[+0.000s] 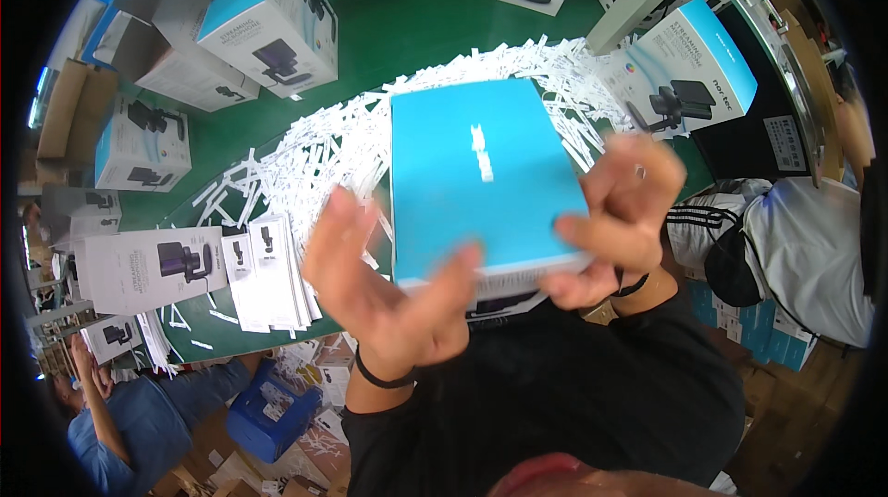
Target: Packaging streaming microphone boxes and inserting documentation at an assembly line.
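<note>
A blue-topped box (462, 210) is at the near side of a green table (388, 6) strewn with paper strips (319, 155), between the left hand (388, 289), fingers spread, and the right hand (629, 219), fingers curled, any pinch blurred.

We log black shirt (555, 391), plain where we see it, short sleeves (377, 416). Left band (384, 378) black, thin, round wrist; right band (633, 285) dark, partly hidden. Left hand (393, 298), right hand (629, 205) bare, blurred.
</note>
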Demonstrator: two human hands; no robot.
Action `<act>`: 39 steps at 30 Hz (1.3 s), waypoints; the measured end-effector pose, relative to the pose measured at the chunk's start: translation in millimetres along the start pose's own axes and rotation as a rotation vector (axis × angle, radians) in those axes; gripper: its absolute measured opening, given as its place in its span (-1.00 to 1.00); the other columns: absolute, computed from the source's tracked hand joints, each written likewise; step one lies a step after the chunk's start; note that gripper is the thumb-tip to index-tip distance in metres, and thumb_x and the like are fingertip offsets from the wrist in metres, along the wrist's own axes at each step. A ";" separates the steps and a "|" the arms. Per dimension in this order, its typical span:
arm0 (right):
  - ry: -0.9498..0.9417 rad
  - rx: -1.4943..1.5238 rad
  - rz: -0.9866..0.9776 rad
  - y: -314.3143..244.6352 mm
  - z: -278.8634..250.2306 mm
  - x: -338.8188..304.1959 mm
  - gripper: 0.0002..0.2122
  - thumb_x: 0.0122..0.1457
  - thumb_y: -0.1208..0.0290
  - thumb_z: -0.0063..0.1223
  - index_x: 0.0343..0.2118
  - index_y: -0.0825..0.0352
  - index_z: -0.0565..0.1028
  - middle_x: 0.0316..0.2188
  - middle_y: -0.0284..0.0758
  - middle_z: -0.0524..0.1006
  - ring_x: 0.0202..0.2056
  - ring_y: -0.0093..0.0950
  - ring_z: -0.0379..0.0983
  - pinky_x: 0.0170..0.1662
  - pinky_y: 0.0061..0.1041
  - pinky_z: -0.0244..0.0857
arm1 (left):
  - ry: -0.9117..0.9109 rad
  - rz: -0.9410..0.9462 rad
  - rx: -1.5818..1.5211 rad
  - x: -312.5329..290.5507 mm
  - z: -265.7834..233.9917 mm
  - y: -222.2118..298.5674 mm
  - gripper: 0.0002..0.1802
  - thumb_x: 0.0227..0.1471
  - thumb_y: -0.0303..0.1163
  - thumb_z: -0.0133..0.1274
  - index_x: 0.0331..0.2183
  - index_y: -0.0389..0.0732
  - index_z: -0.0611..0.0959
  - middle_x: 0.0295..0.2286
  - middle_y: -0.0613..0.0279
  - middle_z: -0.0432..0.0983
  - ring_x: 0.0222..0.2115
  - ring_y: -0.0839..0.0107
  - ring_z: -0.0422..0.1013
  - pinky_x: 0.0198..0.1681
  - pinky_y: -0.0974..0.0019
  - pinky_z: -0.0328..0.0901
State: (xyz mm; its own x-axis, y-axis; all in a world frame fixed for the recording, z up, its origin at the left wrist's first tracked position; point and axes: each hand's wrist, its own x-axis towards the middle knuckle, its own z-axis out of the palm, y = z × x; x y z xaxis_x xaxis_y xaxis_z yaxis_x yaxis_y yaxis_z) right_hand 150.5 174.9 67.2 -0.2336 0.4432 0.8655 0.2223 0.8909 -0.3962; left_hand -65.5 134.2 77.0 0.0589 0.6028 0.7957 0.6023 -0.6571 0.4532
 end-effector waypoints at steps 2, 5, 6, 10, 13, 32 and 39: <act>-0.238 0.072 -0.124 -2.7 -9.8 -3.0 -0.85 0.15 0.36 0.24 -0.22 0.18 0.63 -0.03 -0.20 0.63 -0.53 -0.58 0.32 -0.53 -0.60 0.14 | -0.005 0.162 -0.010 -12.2 -14.5 1.3 -0.71 -0.08 -0.44 0.29 -0.21 -0.11 0.75 -0.18 0.17 0.63 -0.15 0.18 0.56 0.03 -0.06 0.33; -0.142 0.042 -0.224 -16.6 -4.7 -24.8 -0.90 0.20 0.29 0.22 -0.28 0.13 0.61 -0.17 -0.40 0.70 -0.55 -0.64 0.32 -0.55 -0.62 0.13 | -0.217 0.117 -0.230 -35.9 -23.0 3.0 -0.79 -0.11 -0.42 0.34 -0.32 0.02 0.76 -0.16 0.31 0.60 -0.12 0.25 0.55 0.08 -0.12 0.27; -0.119 0.113 -0.275 -19.4 -2.6 -26.6 -0.91 0.20 0.29 0.23 -0.31 0.14 0.60 -0.20 -0.41 0.71 -0.56 -0.65 0.32 -0.56 -0.64 0.13 | -0.183 0.201 -0.329 -43.5 -24.9 3.6 -0.75 -0.13 -0.41 0.36 -0.30 0.02 0.74 -0.15 0.38 0.60 -0.08 0.28 0.53 0.11 -0.08 0.25; 0.062 0.415 -0.144 -30.3 4.8 -47.0 -0.72 0.13 0.10 0.34 -0.30 0.21 0.59 -0.25 -0.31 0.68 -0.57 -0.63 0.32 -0.57 -0.69 0.11 | 0.000 0.279 -0.574 -81.1 -19.5 11.1 -0.60 -0.14 -0.35 0.42 -0.18 -0.04 0.70 0.05 0.19 0.48 0.10 0.22 0.43 0.26 -0.07 0.13; 0.152 0.385 1.042 -52.9 -16.6 -27.6 -0.09 0.10 -0.48 -0.02 0.06 0.48 0.48 -0.28 -0.29 0.50 -0.54 -0.56 0.21 -0.45 -0.63 0.16 | 0.115 -0.445 -0.622 -127.5 -17.4 3.1 -0.19 -0.11 0.01 0.39 0.13 -0.13 0.53 0.23 -0.19 0.20 0.28 -0.04 0.18 0.35 -0.14 -0.01; -0.236 -0.127 0.043 -14.5 22.6 -74.3 -0.27 -0.15 -0.30 0.29 -0.01 0.19 0.60 0.09 -0.07 0.51 -0.20 -0.22 0.53 -0.33 -0.44 0.30 | -0.113 -0.500 -0.696 -106.4 -6.8 -24.4 0.21 -0.02 0.43 0.14 0.29 -0.31 0.12 0.29 -0.42 0.07 0.29 -0.08 0.14 0.34 -0.02 0.02; -0.262 -0.062 0.149 -12.3 35.7 -80.3 -0.32 -0.17 -0.18 0.36 0.00 0.20 0.62 0.11 -0.04 0.51 -0.09 -0.26 0.54 -0.23 -0.47 0.28 | -0.013 -0.729 -0.639 -107.1 -6.2 -18.8 -0.23 0.11 0.08 0.14 0.11 -0.31 0.35 0.20 -0.42 0.25 0.19 0.03 0.28 0.26 0.04 0.14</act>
State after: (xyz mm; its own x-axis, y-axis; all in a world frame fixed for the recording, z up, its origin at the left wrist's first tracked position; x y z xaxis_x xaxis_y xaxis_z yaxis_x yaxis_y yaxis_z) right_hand 132.8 131.9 -8.4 -0.4285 0.5865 0.6873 0.3277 0.8098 -0.4867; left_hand -88.0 79.2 -14.3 -0.1469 0.9621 0.2298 -0.0522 -0.2395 0.9695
